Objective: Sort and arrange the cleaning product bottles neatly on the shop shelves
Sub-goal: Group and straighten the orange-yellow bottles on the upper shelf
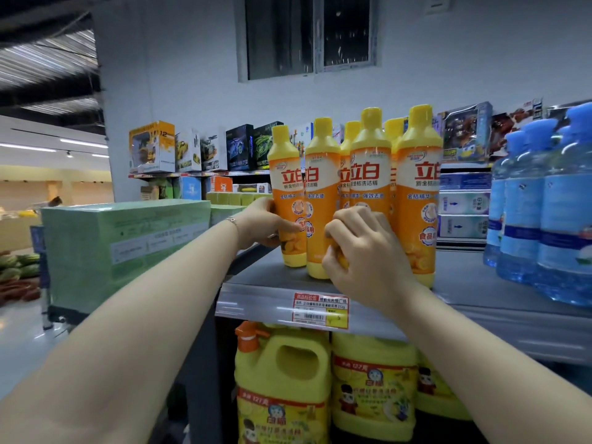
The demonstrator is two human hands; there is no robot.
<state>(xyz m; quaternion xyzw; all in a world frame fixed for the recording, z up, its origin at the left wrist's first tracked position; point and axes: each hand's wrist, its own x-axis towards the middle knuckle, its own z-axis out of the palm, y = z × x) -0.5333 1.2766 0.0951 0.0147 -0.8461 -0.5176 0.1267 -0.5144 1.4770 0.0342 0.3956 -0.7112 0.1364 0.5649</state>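
Holding two soap bottles on the shelf (474, 283): my left grip (261, 224) curls round the end bottle (288, 193), my right grip (362, 248) round the foot of a middle bottle (370, 168). Risk: tall, close-packed bottles near the shelf edge; a sideways nudge could topple the neighbours. Around: blue bottles (528, 213) crowd the right, green boxes (128, 238) the left, jugs (282, 373) below.

Glossy, probably plastic bottles (322, 200)
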